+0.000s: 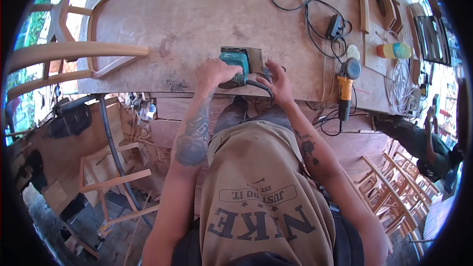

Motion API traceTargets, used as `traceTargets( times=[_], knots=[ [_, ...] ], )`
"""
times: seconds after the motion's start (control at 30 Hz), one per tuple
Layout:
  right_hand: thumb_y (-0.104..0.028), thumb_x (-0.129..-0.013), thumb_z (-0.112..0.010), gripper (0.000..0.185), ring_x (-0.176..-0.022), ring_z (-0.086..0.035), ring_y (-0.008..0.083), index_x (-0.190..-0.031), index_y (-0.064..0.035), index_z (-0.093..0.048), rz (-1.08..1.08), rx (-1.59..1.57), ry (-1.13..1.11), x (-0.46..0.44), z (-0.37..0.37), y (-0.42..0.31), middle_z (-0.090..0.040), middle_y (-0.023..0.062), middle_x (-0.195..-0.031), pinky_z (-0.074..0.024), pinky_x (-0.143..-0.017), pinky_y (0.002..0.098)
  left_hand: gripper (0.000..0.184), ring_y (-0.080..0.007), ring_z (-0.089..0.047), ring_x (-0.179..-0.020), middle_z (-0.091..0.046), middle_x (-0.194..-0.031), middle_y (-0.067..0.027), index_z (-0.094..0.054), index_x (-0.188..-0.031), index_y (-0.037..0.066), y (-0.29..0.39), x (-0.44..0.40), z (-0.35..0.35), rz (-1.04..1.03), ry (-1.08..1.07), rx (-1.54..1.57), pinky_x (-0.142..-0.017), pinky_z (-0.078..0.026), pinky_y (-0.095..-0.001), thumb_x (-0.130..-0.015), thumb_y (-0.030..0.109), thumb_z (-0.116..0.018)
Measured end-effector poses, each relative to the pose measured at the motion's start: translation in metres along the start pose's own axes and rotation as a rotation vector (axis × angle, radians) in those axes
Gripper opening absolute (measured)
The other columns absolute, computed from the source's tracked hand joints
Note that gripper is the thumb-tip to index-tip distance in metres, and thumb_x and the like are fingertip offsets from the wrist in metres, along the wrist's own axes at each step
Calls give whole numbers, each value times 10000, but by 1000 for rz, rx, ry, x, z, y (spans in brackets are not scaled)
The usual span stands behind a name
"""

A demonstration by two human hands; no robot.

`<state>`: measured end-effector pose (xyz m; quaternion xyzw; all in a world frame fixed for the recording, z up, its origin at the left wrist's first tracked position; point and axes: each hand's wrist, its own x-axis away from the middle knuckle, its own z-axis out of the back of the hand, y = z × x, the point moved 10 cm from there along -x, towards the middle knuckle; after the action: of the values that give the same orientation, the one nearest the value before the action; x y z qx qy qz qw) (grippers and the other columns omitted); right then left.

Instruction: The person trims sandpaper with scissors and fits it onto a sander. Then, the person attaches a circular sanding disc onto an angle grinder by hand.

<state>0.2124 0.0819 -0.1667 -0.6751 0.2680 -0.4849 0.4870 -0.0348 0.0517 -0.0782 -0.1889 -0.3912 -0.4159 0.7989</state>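
Observation:
A teal electric sander (233, 63) rests on the wooden workbench (197, 24) near its front edge, tipped so that its dark base faces right. My left hand (218, 73) is wrapped round the sander's body from the left. A brown sheet, seemingly sandpaper (256, 61), stands along the base side. My right hand (277, 84) is just right of it, fingers apart, beside the sander's black cord (258, 85). Whether the thumb touches the cord I cannot tell.
A yellow angle grinder (345, 88) lies right, by coiled black cable (306, 5) and a bottle of yellow liquid (394, 50). A wooden chair frame (79, 51) extends over the bench's left side. Another person (428, 140) is at far right, above stacked wooden frames (394, 187).

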Motion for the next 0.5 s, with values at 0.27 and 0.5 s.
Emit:
traceTargets(
  times=[0.27, 0.5],
  knots=[
    [-445, -660, -1014, 1170, -1422, -545, 376, -1547, 58, -439, 226, 498, 187, 13, -8, -47, -565, 269, -1509, -440, -1192, 451, 897, -420, -707, -1171, -736, -1253, -263, -689, -1312, -32, -23, -4, -24, -131, 292, 278, -976, -559, -465, -709, 622, -799],
    [-208, -699, -961, 959, -1108, -736, 343, -1515, -24, -491, 105, 311, 62, 18, -42, -7, -709, 230, -1283, -589, -979, 435, 1100, -396, -711, -1040, -725, -1130, -212, -468, -1477, -17, -65, 23, -72, -145, 405, 598, -912, -552, -476, -641, 533, -926]
  ],
)
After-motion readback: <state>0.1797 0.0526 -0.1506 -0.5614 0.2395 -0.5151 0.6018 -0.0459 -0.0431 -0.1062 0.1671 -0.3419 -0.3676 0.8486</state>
